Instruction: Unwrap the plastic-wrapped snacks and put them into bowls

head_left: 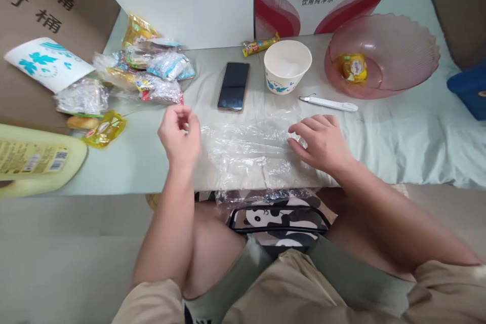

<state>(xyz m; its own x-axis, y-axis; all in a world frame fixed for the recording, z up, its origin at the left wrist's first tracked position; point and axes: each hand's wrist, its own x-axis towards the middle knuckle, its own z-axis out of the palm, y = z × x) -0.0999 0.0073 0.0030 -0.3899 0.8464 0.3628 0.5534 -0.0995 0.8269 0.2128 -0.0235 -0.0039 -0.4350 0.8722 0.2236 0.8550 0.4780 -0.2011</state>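
A sheet of clear plastic film (pixel 254 149) lies spread on the cloth-covered surface (pixel 379 152), its near part hanging over the front edge. At its left side is my left hand (pixel 180 134), fingers curled in, thumb and forefinger forming a loop; whether they pinch a bit of film is too small to tell. My right hand (pixel 319 144) rests over the film's right part, palm down, with its fingers apart and bent. Beyond the film are a black phone (pixel 233 86), a white paper bowl (pixel 287 68) with blue leaves, and a white-handled tool (pixel 329 104).
Wrapped snacks (pixel 159 68) are piled at the left, near a tipped paper cup (pixel 49 63) and a yellow bottle (pixel 38 159). A pink bowl (pixel 402 55) holds a yellow packet. Boxes (pixel 182 0) line the back; a blue container (pixel 471 91) is far right.
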